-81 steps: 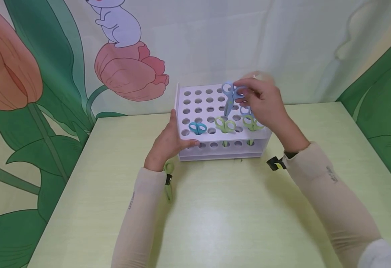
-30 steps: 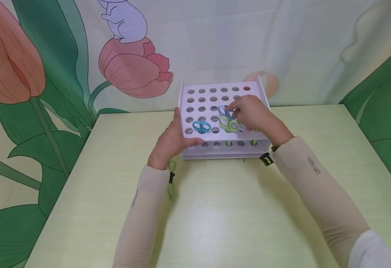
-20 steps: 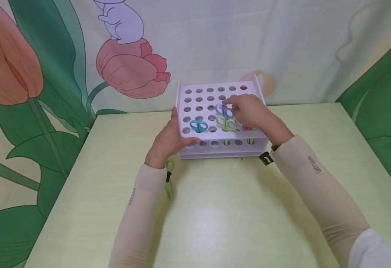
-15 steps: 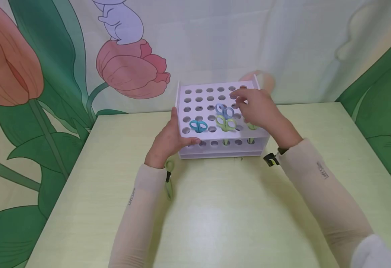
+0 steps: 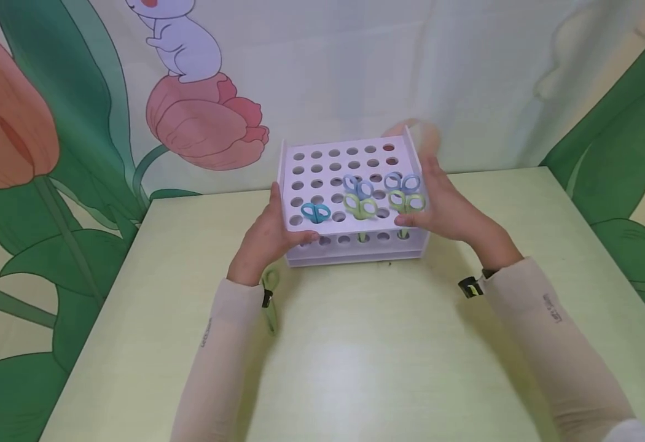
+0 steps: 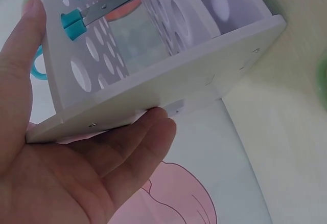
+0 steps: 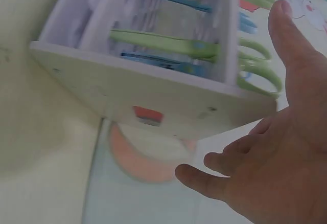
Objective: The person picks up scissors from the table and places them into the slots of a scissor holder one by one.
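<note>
A white rack (image 5: 344, 253) with rows of round holes stands at the table's back. My left hand (image 5: 264, 236) grips its left side, thumb over the front edge, fingers along the side panel (image 6: 179, 81) in the left wrist view. My right hand (image 5: 448, 205) is at the right side, thumb by the front edge. Its fingers spread apart in the right wrist view. Teal scissors (image 5: 316, 213) stand in the front left. Green scissors (image 5: 360, 207) and blue scissors (image 5: 359, 188) stand mid-rack; another green pair (image 5: 407, 202) and blue pair (image 5: 402, 183) stand near my right thumb.
A slim green thing (image 5: 270, 279) with a rounded top and pointed end lies on the table by my left wrist, partly hidden by a black device (image 5: 267, 299). A curtain (image 5: 355, 73) printed with tulips and a rabbit hangs behind the table (image 5: 344, 356).
My right hand lowered the blue scissors into a hole mid-rack and let go of them. It then moved to the rack's right side. My left hand has kept its grip.
</note>
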Demonstrator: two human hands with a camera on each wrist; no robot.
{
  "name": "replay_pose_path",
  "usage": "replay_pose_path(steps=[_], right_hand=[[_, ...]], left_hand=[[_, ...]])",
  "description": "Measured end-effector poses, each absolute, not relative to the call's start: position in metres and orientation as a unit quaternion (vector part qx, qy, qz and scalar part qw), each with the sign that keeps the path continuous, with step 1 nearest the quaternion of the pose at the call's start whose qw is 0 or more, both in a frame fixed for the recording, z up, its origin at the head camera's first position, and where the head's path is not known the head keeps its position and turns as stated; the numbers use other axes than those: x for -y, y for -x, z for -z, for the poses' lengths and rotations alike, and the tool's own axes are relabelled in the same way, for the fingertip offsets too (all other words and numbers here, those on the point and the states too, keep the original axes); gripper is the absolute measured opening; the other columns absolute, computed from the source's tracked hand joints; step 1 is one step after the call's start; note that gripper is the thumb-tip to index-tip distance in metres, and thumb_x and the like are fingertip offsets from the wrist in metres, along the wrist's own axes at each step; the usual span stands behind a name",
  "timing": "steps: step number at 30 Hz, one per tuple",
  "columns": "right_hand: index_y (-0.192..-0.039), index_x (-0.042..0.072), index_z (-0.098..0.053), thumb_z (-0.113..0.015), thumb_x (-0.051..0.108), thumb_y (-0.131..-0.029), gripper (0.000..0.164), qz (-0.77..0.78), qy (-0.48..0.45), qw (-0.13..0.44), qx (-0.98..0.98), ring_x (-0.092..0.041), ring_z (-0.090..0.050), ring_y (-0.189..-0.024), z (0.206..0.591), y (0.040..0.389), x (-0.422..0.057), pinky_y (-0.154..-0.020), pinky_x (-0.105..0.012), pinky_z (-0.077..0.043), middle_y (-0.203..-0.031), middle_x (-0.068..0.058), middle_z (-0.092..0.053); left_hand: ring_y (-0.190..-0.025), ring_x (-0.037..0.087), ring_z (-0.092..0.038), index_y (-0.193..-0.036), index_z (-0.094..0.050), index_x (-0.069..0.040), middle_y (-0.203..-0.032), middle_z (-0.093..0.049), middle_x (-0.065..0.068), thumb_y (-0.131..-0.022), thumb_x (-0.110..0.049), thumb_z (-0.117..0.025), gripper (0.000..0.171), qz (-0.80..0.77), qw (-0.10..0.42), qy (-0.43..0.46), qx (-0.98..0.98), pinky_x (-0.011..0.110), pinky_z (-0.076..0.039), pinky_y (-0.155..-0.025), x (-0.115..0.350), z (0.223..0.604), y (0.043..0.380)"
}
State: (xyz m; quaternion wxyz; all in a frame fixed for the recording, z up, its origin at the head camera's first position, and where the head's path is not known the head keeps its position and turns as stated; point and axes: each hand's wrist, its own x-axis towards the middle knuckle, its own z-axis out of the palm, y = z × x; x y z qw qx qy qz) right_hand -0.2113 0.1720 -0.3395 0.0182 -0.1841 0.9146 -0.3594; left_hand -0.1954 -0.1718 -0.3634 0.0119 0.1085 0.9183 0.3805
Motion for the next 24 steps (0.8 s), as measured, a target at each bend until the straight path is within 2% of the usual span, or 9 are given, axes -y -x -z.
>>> replay_pose_path(steps=[4,8,12,14,17,20,24], right_hand=[[-0.161,0.016,0.008,-0.091,0.033,-0.077,0.131,0.382,0.180,0.050,-0.905,-0.035,-0.040,-0.130,0.355,0.216,-0.174,-0.110,-0.054,-0.030,-0.159,-0.018,-0.022],[-0.161,0.027,0.008,-0.093,0.034,-0.073,0.135,0.404,0.174,0.062,-0.896,-0.030,-0.056,-0.109,0.361,0.217,-0.171,-0.099,-0.050,-0.041,-0.143,-0.011,-0.047],[-0.161,0.031,0.007,-0.094,0.041,-0.069,0.137,0.406,0.165,0.074,-0.896,-0.026,-0.059,-0.100,0.364,0.216,-0.167,-0.091,-0.045,-0.044,-0.133,-0.007,-0.058],[-0.162,0.029,0.006,-0.094,0.042,-0.069,0.137,0.401,0.161,0.075,-0.899,-0.025,-0.059,-0.100,0.365,0.215,-0.166,-0.089,-0.043,-0.044,-0.132,-0.006,-0.058],[-0.162,0.024,0.004,-0.094,0.042,-0.069,0.136,0.389,0.155,0.072,-0.905,-0.026,-0.058,-0.099,0.364,0.214,-0.167,-0.086,-0.043,-0.044,-0.131,-0.005,-0.059],[-0.162,0.022,0.005,-0.093,0.045,-0.069,0.137,0.377,0.145,0.073,-0.912,-0.027,-0.057,-0.099,0.363,0.213,-0.170,-0.085,-0.044,-0.043,-0.129,-0.005,-0.059],[-0.162,0.024,0.008,-0.092,0.052,-0.068,0.141,0.372,0.132,0.081,-0.915,-0.028,-0.056,-0.098,0.362,0.213,-0.175,-0.084,-0.044,-0.043,-0.125,-0.006,-0.061]], left_hand=[[-0.111,0.024,-0.053,-0.161,-0.001,-0.013,-0.142,-0.048,0.012,-0.074,-0.038,-0.092,0.128,-0.376,-0.009,-0.115,-0.919,0.045,-0.048,-0.089,0.174,0.366,0.196],[-0.113,0.026,-0.053,-0.162,-0.001,-0.015,-0.145,-0.045,0.013,-0.076,-0.045,-0.089,0.127,-0.380,-0.014,-0.123,-0.916,0.048,-0.049,-0.091,0.179,0.368,0.196],[-0.122,0.028,-0.050,-0.163,0.003,-0.021,-0.152,-0.039,0.012,-0.083,-0.051,-0.081,0.120,-0.404,0.018,-0.122,-0.906,0.051,-0.043,-0.101,0.189,0.369,0.191],[-0.128,0.030,-0.048,-0.163,0.004,-0.025,-0.156,-0.035,0.012,-0.087,-0.052,-0.076,0.114,-0.417,0.038,-0.116,-0.901,0.052,-0.041,-0.104,0.196,0.369,0.187],[-0.136,0.033,-0.044,-0.163,0.003,-0.024,-0.161,-0.031,0.012,-0.091,-0.053,-0.071,0.107,-0.423,0.060,-0.105,-0.898,0.052,-0.040,-0.106,0.207,0.370,0.179],[-0.139,0.038,-0.042,-0.164,-0.007,-0.016,-0.159,-0.034,0.017,-0.096,-0.051,-0.066,0.096,-0.425,0.068,-0.097,-0.897,0.052,-0.039,-0.107,0.221,0.375,0.171],[-0.136,0.038,-0.045,-0.157,-0.033,-0.005,-0.152,-0.044,0.020,-0.103,-0.044,-0.057,0.071,-0.425,0.055,-0.090,-0.899,0.051,-0.036,-0.109,0.244,0.388,0.162]])
